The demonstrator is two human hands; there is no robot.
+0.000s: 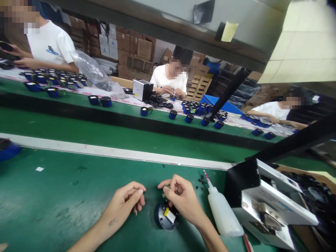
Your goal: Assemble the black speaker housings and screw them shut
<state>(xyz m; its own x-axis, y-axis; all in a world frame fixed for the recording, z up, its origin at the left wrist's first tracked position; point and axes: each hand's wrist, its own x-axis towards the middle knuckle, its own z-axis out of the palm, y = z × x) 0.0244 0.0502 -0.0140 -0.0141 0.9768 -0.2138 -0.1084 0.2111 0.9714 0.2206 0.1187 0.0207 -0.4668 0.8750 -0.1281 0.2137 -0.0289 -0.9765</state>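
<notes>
A round blue housing [168,217] stands on the green bench in front of me. Its top is uncovered and shows a silvery battery with yellow tape [169,214]. My right hand [182,197] is above the housing, thumb and fingers pinching a small green circuit board [165,191]. Left of the housing and apart from it, my left hand [127,200] has its fingers curled, thumb against the index finger. A tiny dark speck shows at those fingertips; I cannot make out what it is.
At right lie a white squeeze bottle [224,213], black crumbs [201,180] and a black-and-white box device [265,206] beside a carton of black parts [315,196]. A white rail [118,154] edges the bench. Beyond it, several blue housings [106,101] stand near three seated people.
</notes>
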